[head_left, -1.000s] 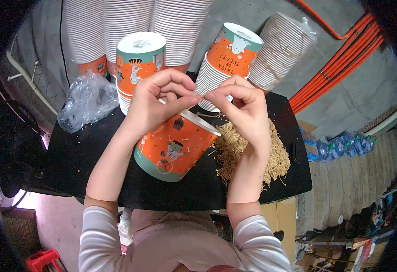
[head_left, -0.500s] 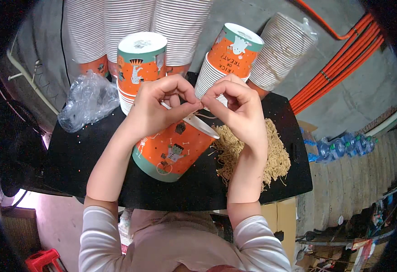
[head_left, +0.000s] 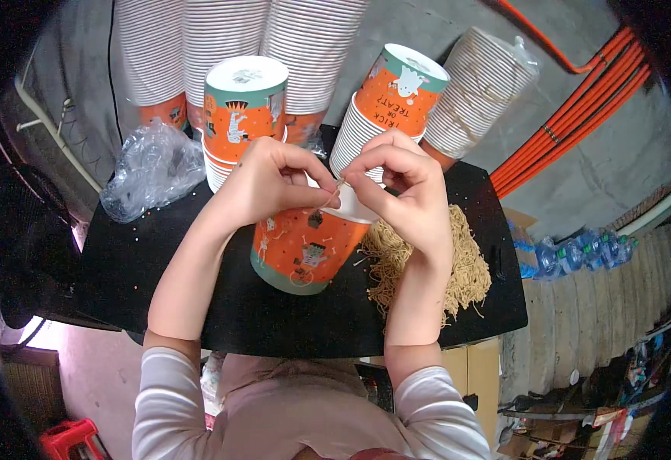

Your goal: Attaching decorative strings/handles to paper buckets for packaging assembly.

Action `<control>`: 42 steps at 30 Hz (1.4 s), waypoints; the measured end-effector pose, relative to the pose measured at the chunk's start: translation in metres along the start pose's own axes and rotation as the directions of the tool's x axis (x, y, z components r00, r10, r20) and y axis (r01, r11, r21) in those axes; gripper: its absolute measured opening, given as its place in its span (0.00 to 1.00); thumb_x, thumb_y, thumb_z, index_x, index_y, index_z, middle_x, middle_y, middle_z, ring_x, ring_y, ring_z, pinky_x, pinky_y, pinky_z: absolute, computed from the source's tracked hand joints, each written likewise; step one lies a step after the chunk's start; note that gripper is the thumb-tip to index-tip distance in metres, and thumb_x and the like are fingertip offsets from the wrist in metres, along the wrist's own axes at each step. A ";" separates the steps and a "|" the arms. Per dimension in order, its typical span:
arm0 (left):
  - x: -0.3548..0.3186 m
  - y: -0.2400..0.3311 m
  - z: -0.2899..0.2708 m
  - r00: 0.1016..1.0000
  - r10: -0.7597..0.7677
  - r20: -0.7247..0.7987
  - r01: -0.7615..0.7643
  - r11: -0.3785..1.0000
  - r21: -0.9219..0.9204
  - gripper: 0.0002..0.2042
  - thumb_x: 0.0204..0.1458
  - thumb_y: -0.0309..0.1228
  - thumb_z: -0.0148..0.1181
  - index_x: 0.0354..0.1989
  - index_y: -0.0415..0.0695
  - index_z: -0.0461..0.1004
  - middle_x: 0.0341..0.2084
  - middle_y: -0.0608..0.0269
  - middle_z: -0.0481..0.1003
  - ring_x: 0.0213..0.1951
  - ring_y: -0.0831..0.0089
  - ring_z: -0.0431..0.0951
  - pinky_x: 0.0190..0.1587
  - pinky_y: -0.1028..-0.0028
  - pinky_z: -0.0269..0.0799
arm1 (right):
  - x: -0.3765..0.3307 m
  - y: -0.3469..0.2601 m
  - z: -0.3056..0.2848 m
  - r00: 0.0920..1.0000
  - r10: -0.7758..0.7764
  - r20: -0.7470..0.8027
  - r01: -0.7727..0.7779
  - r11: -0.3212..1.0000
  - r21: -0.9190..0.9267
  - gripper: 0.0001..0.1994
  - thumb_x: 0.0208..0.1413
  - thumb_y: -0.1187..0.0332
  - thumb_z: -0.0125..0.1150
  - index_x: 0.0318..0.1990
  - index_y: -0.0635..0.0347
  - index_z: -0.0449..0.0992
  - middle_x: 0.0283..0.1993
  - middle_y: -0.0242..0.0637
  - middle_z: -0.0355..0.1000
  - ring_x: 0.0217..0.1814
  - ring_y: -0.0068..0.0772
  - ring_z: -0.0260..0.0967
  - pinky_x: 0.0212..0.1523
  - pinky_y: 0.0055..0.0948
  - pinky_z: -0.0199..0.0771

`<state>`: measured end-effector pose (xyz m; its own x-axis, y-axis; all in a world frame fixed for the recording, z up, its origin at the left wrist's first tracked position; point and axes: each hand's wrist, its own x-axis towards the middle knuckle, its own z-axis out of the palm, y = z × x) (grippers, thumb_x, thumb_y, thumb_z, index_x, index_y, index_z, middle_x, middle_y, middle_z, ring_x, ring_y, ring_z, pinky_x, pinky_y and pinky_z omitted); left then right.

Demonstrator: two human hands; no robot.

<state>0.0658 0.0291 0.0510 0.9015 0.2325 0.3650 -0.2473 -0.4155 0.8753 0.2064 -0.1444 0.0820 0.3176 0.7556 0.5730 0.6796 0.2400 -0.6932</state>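
An orange paper bucket (head_left: pixel 309 249) with a green base and white rim hangs tilted just below my hands, over the black table. My left hand (head_left: pixel 278 180) pinches a thin tan cord (head_left: pixel 340 184) at the bucket's rim. The fingertips of my right hand (head_left: pixel 401 176) pinch the same cord, almost touching the left ones. Part of the cord and the rim is hidden behind my fingers. Beside my right forearm lies a heap of tan cords (head_left: pixel 466 264).
Inverted bucket stacks stand behind my hands, one at left (head_left: pixel 243 111) and one at right (head_left: pixel 401 88). Taller wrapped stacks (head_left: pixel 316 57) lean by the grey wall. A crumpled clear plastic bag (head_left: pixel 151 169) lies on the black table (head_left: pixel 159 284). Bottles (head_left: pixel 588 251) are off to the right.
The bucket has swung to the right and hangs more upright. Both hands stay close together, still pinching; the left has come slightly right and down.
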 end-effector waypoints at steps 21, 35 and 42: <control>0.000 0.000 -0.003 0.992 0.085 0.093 -0.077 0.994 -0.082 0.09 0.53 0.18 0.68 0.42 0.39 0.85 0.36 0.61 0.84 0.39 0.73 0.83 0.44 0.73 0.79 | -0.001 -0.002 0.006 0.984 0.054 -0.169 -0.046 0.998 0.048 0.04 0.53 0.75 0.70 0.35 0.65 0.83 0.26 0.29 0.73 0.31 0.18 0.68 0.34 0.22 0.68; 0.003 -0.006 -0.004 0.983 0.091 0.159 -0.090 0.996 -0.010 0.07 0.52 0.20 0.71 0.40 0.40 0.86 0.34 0.61 0.84 0.39 0.73 0.83 0.44 0.73 0.77 | 0.002 -0.002 0.000 0.993 -0.067 -0.097 0.058 0.994 -0.093 0.06 0.52 0.74 0.71 0.37 0.65 0.83 0.29 0.32 0.72 0.33 0.23 0.68 0.35 0.25 0.67; 0.001 -0.004 -0.006 0.954 0.141 0.264 -0.160 0.986 0.052 0.09 0.52 0.22 0.72 0.42 0.38 0.85 0.34 0.64 0.84 0.39 0.78 0.83 0.44 0.76 0.80 | 0.002 0.002 0.001 0.996 -0.029 -0.089 0.027 0.999 -0.023 0.06 0.53 0.73 0.71 0.38 0.64 0.83 0.31 0.29 0.70 0.33 0.19 0.66 0.32 0.22 0.61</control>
<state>0.0652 0.0365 0.0495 0.9191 -0.0690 0.3880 -0.3696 -0.4925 0.7879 0.2081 -0.1414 0.0814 0.3552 0.6914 0.6291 0.7028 0.2462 -0.6674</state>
